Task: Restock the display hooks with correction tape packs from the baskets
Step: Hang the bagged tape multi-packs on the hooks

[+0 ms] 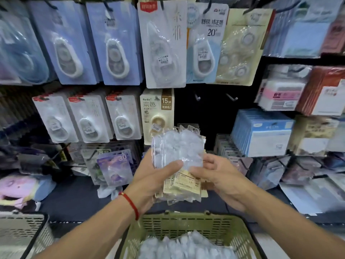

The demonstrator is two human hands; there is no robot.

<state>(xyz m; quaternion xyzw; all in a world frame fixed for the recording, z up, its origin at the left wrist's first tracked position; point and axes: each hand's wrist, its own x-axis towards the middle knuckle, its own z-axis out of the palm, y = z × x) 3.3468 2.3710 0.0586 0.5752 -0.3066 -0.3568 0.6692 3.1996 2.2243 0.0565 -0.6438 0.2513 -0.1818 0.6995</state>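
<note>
A green basket was seen nearest the camera, cut off by the bottom edge, with more clear-wrapped packs heaped inside, too blurred to be told apart. A second, grey basket was cropped at the lower left. Above the green basket, a stack of correction tape packs was held upright, its long axis running roughly vertical and its top end pointed toward the display. The left hand was curled around the stack's left side, thumb laid across the front; the right hand was pinched on its right edge. The stack's lower portion was partly hidden by the fingers, and the printing on its cream backing card could not be read. Behind the stack, two bare hooks were visible against the dark panel, beside a cream 15M pack.
</note>
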